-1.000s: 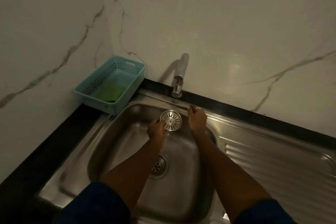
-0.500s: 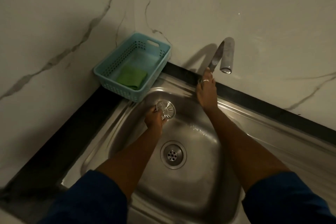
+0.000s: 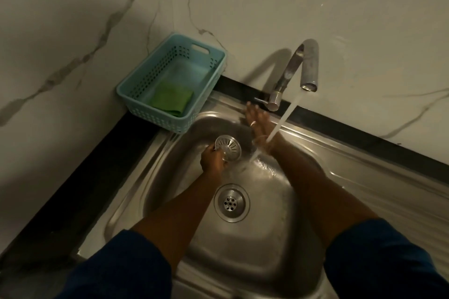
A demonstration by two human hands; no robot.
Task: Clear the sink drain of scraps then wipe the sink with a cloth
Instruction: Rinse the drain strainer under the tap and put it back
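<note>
Head: strainer [image 3: 228, 147] in left hand [image 3: 212, 160], over basin [image 3: 255, 255]

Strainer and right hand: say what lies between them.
In the head view, the water stream lands on the sink between the strainer and the right hand; otherwise bare wet steel.

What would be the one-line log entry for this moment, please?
left hand: holds strainer beside water stream | right hand: open, near tap lever | tap: running | drain: uncovered | green cloth: in basket
</note>
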